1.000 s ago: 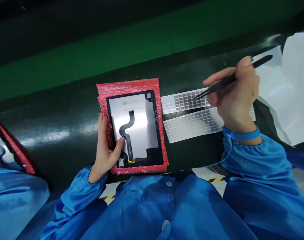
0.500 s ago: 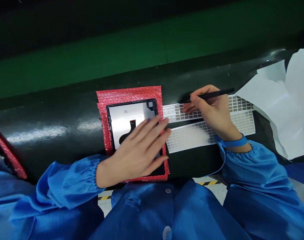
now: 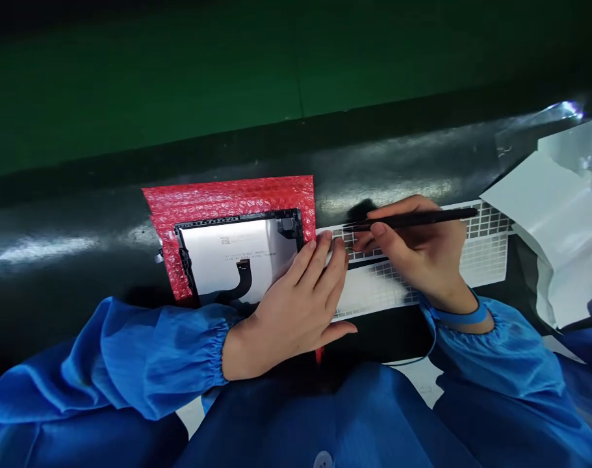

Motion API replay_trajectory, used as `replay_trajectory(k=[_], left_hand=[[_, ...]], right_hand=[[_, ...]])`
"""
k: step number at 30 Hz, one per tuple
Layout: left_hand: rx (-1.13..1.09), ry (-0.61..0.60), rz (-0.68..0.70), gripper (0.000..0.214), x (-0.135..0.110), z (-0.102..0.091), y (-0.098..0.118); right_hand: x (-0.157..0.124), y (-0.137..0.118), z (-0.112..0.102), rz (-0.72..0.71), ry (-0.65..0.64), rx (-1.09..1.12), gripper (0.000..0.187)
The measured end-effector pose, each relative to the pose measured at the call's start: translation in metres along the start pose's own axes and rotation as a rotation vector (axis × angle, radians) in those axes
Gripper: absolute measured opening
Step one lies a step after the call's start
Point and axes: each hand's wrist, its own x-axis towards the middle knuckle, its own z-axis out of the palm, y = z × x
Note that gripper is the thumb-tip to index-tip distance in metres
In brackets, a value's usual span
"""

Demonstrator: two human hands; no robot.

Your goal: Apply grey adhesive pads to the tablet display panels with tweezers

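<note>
My left hand (image 3: 296,302) lies flat with its fingers stretched out, fingertips over the left end of a strip of small grey stickers (image 3: 488,221). Its palm covers the lower right of a tablet display panel (image 3: 212,263), silver back up, with a black ribbon cable (image 3: 243,279). The panel rests on red bubble wrap (image 3: 227,195). My right hand (image 3: 422,253) grips black tweezers (image 3: 432,218) like a pen, tips pointing left just above the strip near my left fingertips. Whether the tips hold a sticker is too small to tell. A second sticker sheet (image 3: 373,289) lies below.
Crumpled white backing paper (image 3: 559,221) sits at the right, touching the strip's end. The dark shiny work surface (image 3: 71,247) ends at a green area (image 3: 154,84) behind. A blue wrist strap (image 3: 459,316) with a cord circles my right wrist.
My left hand has moved right, off most of the display and onto the strip's left end. My right hand still holds the tweezers, their tips now close to my left fingers. The view has shifted slightly.
</note>
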Motion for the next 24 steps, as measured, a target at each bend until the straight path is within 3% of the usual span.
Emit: replay_trajectory(k=[14,24], left_hand=[[0.014,-0.008,-0.003,0.101,0.0037,-0.0027,0.0001],[-0.043,-0.023,-0.014,0.095,0.0045,-0.0021,-0.0017]], right_hand=[[-0.0024,0.0029,-0.0026,-0.022,0.004,-0.055,0.01],[0.0044,-0.0047,0.0009,0.025,0.017,0.066,0.015]])
